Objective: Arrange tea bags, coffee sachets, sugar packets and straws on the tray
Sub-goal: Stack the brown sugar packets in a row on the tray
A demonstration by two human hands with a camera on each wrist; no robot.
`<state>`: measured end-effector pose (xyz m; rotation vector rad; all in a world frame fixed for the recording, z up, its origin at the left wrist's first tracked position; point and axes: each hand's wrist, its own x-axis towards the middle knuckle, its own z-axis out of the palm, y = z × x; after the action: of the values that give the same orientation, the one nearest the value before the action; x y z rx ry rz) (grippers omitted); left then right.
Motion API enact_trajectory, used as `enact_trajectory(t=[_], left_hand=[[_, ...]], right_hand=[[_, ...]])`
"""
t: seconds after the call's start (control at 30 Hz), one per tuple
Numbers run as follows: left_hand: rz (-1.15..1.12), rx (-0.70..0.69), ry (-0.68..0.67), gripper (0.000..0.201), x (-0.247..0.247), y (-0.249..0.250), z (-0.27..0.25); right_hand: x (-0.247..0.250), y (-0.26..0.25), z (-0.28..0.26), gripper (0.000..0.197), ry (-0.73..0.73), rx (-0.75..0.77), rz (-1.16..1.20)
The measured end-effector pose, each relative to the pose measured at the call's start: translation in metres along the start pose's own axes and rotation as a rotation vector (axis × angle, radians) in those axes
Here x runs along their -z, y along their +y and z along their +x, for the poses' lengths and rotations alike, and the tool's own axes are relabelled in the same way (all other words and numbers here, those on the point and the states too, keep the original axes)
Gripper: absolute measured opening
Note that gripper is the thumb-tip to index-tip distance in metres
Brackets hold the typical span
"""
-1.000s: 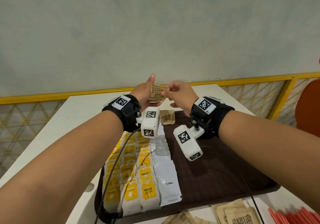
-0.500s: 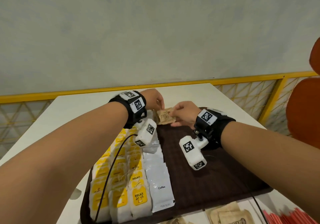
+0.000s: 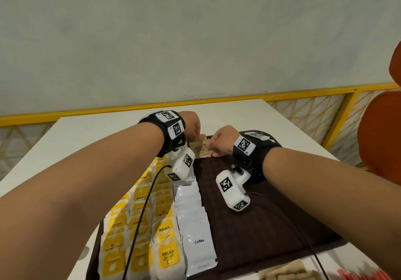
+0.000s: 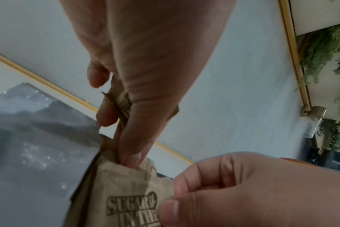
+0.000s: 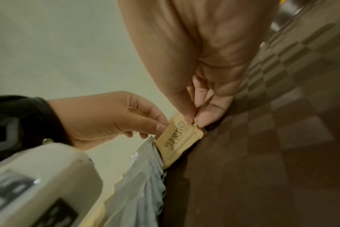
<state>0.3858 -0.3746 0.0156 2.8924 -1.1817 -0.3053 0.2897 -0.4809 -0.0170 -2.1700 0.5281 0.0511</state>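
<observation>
On the left of the tray (image 3: 282,225) lie the tea bags (image 3: 138,236), soft white pouches with yellow tags, in overlapping rows; just beside them runs a column of glossy white coffee sachets (image 3: 195,225). A second ago I held a sugar packet up in the air between both hands. Now I have lowered them to the tray's far end, and the packet (image 3: 200,148) lies there at the head of the coffee column, on top of another brown one. I judge the sugar row is only starting.

My left hand (image 3: 192,123) pinches a few more thin brown packets (image 4: 122,104) between fingers and thumb, its thumb tip touching the laid one. My right hand (image 3: 221,141) pinches that packet's right edge. It is crinkled brown paper, flat and square, printed in dark letters. The tray is dark brown with a woven, checkered surface. More brown packets (image 3: 282,273) and red straws (image 3: 364,276) wait on the table near me.
</observation>
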Motion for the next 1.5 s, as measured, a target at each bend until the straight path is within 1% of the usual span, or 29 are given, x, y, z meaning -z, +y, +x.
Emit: enact_trajectory(t=[0.1, 0.17, 0.23, 0.3, 0.37, 0.5, 0.73, 0.9, 1.1, 1.17, 1.23, 1.4, 1.5], left_hand=[[-0.03, 0.008, 0.036, 0.01, 0.005, -0.003, 0.0], [-0.029, 0.023, 0.057, 0.012, 0.007, -0.005, 0.0], [-0.034, 0.036, 0.059, 0.014, 0.008, -0.006, 0.001], [-0.048, 0.035, 0.054, 0.014, 0.008, -0.007, 0.002], [-0.058, 0.026, 0.045, 0.015, 0.008, -0.007, 0.002], [-0.063, 0.03, 0.038, 0.015, 0.007, -0.006, 0.0], [-0.076, 0.054, 0.006, 0.019, 0.002, -0.006, -0.001], [-0.062, 0.051, -0.012, 0.019, -0.001, -0.003, 0.001], [-0.013, 0.059, 0.009, 0.017, -0.006, -0.002, 0.004], [-0.011, 0.065, -0.011, 0.019, -0.007, -0.003, 0.005], [-0.014, 0.067, -0.031, 0.02, -0.008, -0.003, 0.006], [0.002, 0.082, -0.007, 0.016, -0.009, -0.004, 0.008], [0.002, 0.076, -0.018, 0.014, -0.009, -0.004, 0.006]], right_hand=[[-0.001, -0.003, 0.002, 0.015, 0.007, -0.011, -0.007], [-0.002, -0.005, 0.002, 0.016, 0.014, -0.044, 0.007], [-0.004, -0.006, 0.0, 0.018, 0.022, -0.089, 0.048], [-0.005, -0.005, -0.001, 0.018, 0.028, -0.088, 0.071], [-0.005, -0.003, -0.004, 0.017, 0.026, -0.085, 0.043], [-0.003, -0.003, -0.007, 0.02, 0.012, -0.09, 0.061], [-0.003, 0.001, -0.01, 0.026, 0.006, -0.07, 0.106], [-0.008, 0.0, -0.009, 0.024, 0.032, -0.022, 0.01], [-0.01, 0.001, -0.004, 0.023, 0.057, 0.002, 0.019], [-0.01, 0.002, -0.003, 0.023, 0.062, 0.009, 0.01], [-0.01, 0.003, -0.003, 0.024, 0.061, 0.013, 0.017], [-0.007, 0.007, 0.001, 0.024, 0.041, 0.026, 0.049], [-0.004, 0.01, 0.001, 0.023, 0.013, 0.044, 0.1]])
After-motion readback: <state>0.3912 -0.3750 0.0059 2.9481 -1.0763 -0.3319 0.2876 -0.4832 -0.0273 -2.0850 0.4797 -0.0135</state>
